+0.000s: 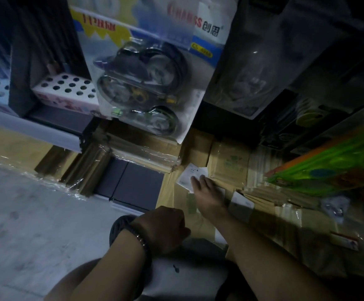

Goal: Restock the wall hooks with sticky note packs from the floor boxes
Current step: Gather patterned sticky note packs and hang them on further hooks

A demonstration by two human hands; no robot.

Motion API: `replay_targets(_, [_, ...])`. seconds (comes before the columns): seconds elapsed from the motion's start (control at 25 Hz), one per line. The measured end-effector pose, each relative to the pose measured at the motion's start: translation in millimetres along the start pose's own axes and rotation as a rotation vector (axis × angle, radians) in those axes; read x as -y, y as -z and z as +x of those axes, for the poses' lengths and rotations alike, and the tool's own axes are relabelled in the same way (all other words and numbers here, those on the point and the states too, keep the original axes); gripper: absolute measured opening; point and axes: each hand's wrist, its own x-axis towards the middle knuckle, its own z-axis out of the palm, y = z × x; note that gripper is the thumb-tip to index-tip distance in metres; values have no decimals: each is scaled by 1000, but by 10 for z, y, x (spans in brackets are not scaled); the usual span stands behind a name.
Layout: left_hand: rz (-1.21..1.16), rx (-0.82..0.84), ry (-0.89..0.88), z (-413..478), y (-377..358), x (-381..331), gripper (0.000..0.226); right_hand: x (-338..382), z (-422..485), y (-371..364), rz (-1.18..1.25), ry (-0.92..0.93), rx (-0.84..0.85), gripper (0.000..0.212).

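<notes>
From the head view we see our right hand (207, 192) reaching forward, fingers straight and apart, lying flat on a white paper slip (187, 173) on top of a cardboard box (176, 200) on the floor. Our left hand (163, 229) sits at the near edge of that box with its fingers curled under and hidden, so we cannot tell whether it grips anything. No sticky note packs show; we judge they are inside the boxes, which look shut. The light is poor, so we could misread the slip and open the wrong box, such as the box with green print (231, 161) just beside it. The hanging toy pack (146, 83) is directly above, and rising carelessly could knock it off.
</notes>
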Motion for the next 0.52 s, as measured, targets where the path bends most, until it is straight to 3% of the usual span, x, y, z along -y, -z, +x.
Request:
replay_targets(0.24, [-52,-10,5,-16,1,35,35,-98,-24,457,309,-173,-138,50])
replay_targets(0.36, [-121,-89,15,3,35,46,30,-188,-314,782,825,-294,-269,25])
replay_targets(0.52, [-155,-169,38,10,26,29,36,-82,-942,930,1409,-438,-447,17])
